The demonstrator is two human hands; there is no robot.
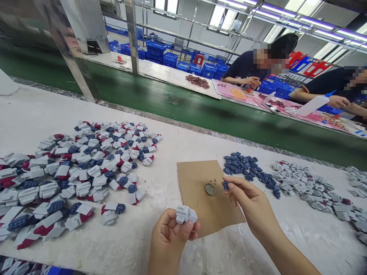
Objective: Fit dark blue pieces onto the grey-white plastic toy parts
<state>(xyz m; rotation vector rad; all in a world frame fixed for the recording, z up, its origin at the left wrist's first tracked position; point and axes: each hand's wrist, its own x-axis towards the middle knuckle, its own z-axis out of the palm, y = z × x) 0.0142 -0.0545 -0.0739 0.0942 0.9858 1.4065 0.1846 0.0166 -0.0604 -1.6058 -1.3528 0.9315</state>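
Observation:
Between the fingers and thumb of my left hand (174, 236) is a small pale grey plastic piece (185, 214) with a stepped, blocky shape. My right hand (249, 202) pinches a small dark blue piece (226, 185) over the right side of a brown cardboard sheet (197, 175). On that sheet lies a bottle cap (210, 189), crimped edge upward, with something dull inside. A few tiny brown crumbs sit just behind the cap. Behind my right hand is a pile of similar dark blue pieces (243, 166).
Joined grey, blue and dark red pieces (86, 164) spread over the table's left. Loose grey pieces (309, 187) lie at the right. Beyond runs a green conveyor belt (172, 99); across it two people work near a white squeeze bottle (314, 105). A metal post (71, 57) stands left.

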